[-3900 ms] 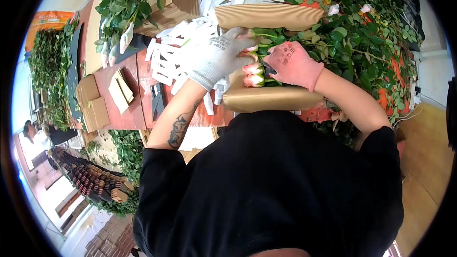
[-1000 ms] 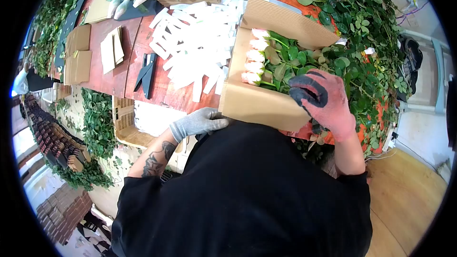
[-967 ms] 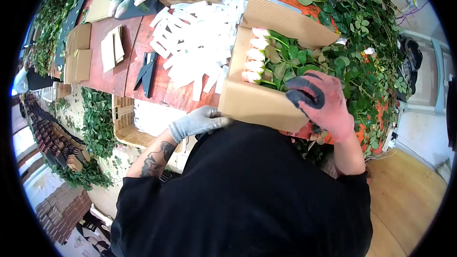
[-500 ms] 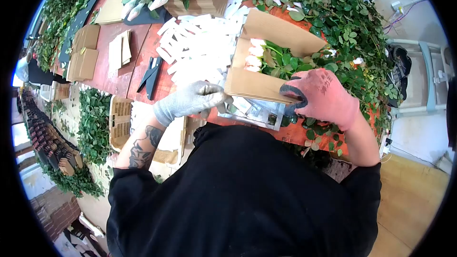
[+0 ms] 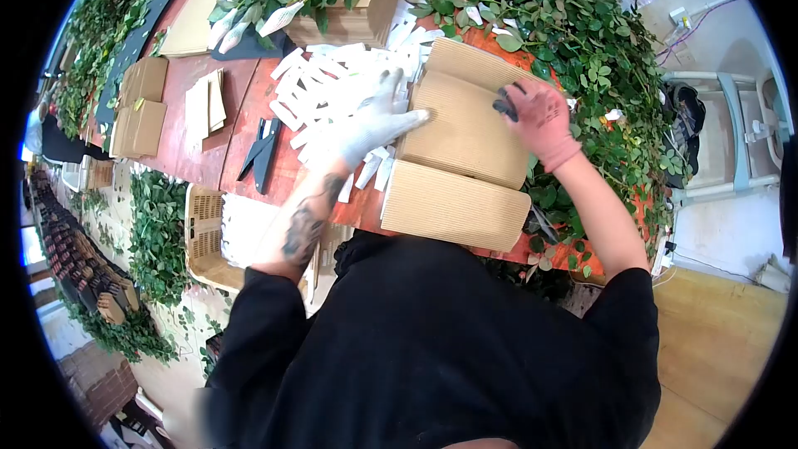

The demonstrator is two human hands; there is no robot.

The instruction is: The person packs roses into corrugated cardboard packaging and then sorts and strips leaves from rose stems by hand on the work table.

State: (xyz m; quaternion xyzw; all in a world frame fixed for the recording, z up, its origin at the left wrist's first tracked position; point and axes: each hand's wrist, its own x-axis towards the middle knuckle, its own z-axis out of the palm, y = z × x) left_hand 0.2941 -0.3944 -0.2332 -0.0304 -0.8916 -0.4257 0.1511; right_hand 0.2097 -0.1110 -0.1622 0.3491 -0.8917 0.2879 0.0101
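A sheet of tan corrugated cardboard point(image 5: 474, 129) lies creased across the table in front of me, with its front panel point(image 5: 455, 204) spread toward my body. No rose heads show on it; whether any lie beneath a panel is hidden. My left hand point(image 5: 381, 119), in a grey-white glove, has its fingers spread over a pile of white paper strips point(image 5: 320, 75), the thumb reaching the cardboard's left edge. My right hand point(image 5: 540, 119), in a pink glove with dark fingertips, is over the right part of the cardboard, fingers bent and apart. Nothing shows in either hand.
Black-handled scissors point(image 5: 263, 154) and small cards point(image 5: 206, 106) lie to the left, near brown cardboard packs point(image 5: 140, 106). Leafy rose stems point(image 5: 582, 58) cover the table's back and right. A cardboard stack point(image 5: 353, 17) stands behind; a plastic basket point(image 5: 204, 229) sits below left.
The front panel has come down toward me, and the pale pink roses have gone from sight. My left hand moved forward onto the strips; my right hand let go of the front edge and moved back.
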